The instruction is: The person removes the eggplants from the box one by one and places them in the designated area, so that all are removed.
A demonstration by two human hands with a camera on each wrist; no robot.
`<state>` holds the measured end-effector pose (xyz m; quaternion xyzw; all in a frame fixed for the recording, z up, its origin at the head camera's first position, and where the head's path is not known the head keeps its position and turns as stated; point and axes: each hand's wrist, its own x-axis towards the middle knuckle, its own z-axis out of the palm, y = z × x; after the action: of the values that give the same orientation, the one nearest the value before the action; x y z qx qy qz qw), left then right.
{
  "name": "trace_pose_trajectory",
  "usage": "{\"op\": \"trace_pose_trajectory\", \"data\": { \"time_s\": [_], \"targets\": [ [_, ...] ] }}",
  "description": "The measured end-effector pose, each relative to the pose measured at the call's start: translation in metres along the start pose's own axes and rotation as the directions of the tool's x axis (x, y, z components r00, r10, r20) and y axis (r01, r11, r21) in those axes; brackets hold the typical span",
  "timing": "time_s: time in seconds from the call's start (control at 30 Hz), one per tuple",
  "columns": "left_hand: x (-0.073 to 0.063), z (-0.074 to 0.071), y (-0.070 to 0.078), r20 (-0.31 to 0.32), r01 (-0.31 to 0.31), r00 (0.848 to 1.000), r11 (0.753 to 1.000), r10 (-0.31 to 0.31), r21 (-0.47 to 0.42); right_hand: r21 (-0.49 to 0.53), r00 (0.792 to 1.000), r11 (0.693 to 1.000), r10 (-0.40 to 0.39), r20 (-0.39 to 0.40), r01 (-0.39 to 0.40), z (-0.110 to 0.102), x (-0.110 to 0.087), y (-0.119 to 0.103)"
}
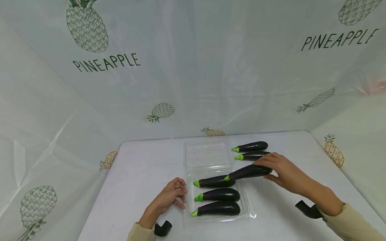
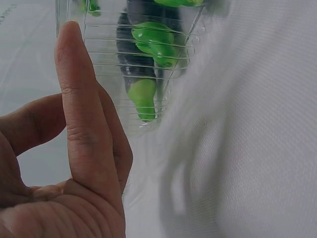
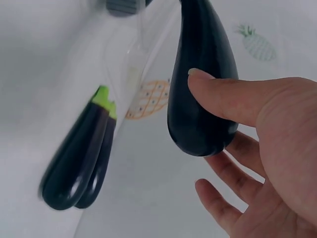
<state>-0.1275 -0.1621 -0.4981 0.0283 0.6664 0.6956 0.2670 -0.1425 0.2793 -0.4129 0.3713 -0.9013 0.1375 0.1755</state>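
My right hand (image 1: 281, 170) grips an eggplant (image 1: 248, 171) by its thick end, thumb on one side and fingers on the other in the right wrist view. That eggplant (image 3: 203, 84) is raised, its green stem end over the right part of a clear plastic container (image 1: 247, 201). Inside the container lie three eggplants (image 1: 218, 208), side by side with green stems to the left. Beside the container's left edge is my left hand (image 1: 172, 195), fingers loosely bent and holding nothing. Whether its fingertips touch the rim I cannot tell.
The container's clear lid (image 1: 208, 154) lies folded back behind it. Two more eggplants (image 1: 252, 146) rest on the white table (image 1: 144, 167) at the back right, one partly behind my right hand. A pineapple-print sheet (image 1: 193, 67) hangs behind the table and along its sides.
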Motion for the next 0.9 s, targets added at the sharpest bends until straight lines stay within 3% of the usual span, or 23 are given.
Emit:
{"op": "trace_pose_trajectory", "data": {
  "time_s": [0.9],
  "targets": [
    [-0.001,0.001,0.002,-0.004,-0.002,1.000,1.000,0.002,0.001,-0.006,0.995,0.996,0.084,-0.058,-0.084,-0.001,-0.034,0.060]
  ]
}}
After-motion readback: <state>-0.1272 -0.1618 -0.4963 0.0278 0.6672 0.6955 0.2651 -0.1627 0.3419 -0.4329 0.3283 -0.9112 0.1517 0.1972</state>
